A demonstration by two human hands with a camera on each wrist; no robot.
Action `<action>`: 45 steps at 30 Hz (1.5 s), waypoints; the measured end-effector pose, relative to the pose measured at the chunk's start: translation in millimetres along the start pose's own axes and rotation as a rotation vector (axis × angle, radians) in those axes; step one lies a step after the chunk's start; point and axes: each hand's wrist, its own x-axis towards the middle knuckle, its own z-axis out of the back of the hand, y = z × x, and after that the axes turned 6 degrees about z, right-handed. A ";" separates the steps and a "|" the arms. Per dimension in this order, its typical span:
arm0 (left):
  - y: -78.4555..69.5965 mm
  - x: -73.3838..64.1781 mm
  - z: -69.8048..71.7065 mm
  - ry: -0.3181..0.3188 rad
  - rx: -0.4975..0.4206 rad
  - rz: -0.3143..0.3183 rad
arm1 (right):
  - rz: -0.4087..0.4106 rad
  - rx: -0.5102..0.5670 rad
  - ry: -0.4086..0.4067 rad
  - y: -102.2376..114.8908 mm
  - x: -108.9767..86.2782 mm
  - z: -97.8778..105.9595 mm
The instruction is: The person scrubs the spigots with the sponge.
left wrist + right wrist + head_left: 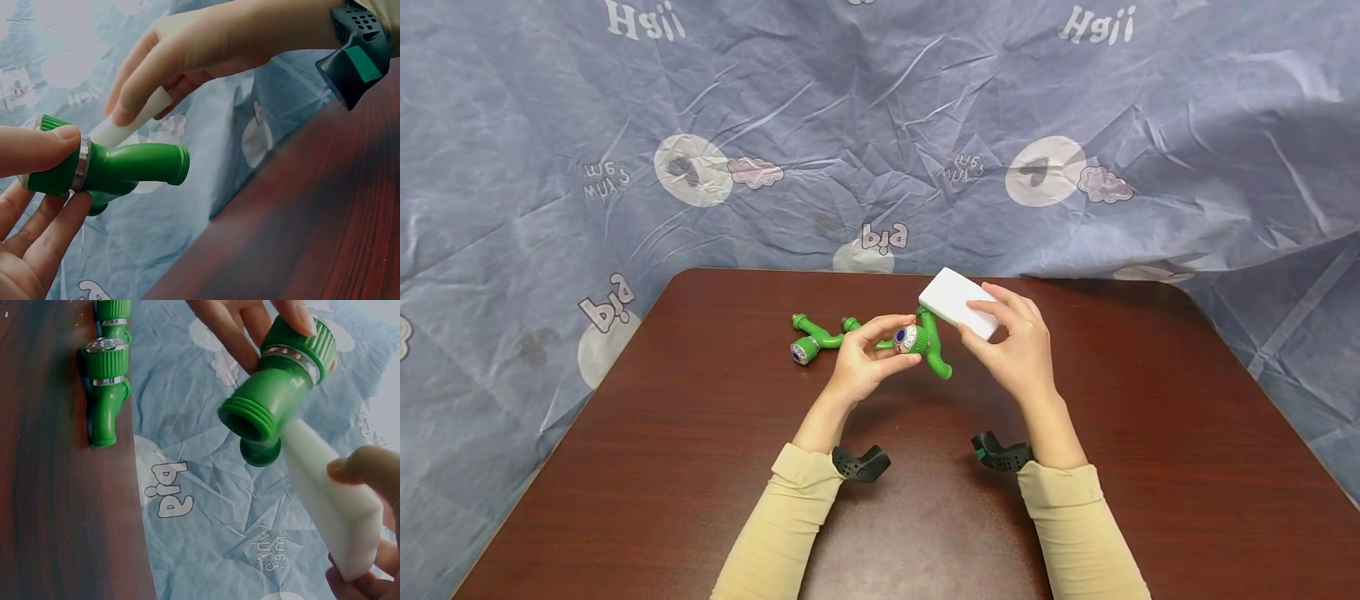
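Note:
My left hand (867, 360) pinches the ribbed knob of a green plastic tap (935, 350) between thumb and fingers, holding it above the table. A silver ring sits below the knob (53, 169), and the threaded open end of its pipe (250, 419) shows in the right wrist view. My right hand (1021, 343) grips a white sponge block (953, 296) by its sides. One end of the sponge (328, 494) is right at the tap's body, behind the pipe in the left wrist view. Part of the left hand's fingers is hidden behind the knob.
Another green tap (823, 339) lies on the dark red-brown table (700, 417), left of my left hand. A further green tap (851, 323) beside it is partly hidden by that hand. A wrinkled blue printed cloth (880, 167) hangs behind the table's far edge.

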 end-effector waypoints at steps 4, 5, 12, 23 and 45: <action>-1.3 0.0 2.7 -0.022 -0.017 0.008 | 0.024 0.065 0.084 0.3 -0.6 0.3; -2.1 -0.1 3.1 -0.028 -0.023 0.013 | 0.034 0.072 0.112 -0.2 -0.9 0.1; -6.3 -0.9 4.4 0.009 0.013 0.032 | 0.080 -0.016 0.108 -1.6 -1.7 -0.7; -5.6 -0.7 2.7 0.104 0.096 -0.046 | 0.142 -0.015 0.137 0.9 -2.0 -6.9; -22.8 -4.1 -2.4 0.147 0.161 -0.087 | -0.061 -0.017 0.019 -0.1 -3.5 -5.3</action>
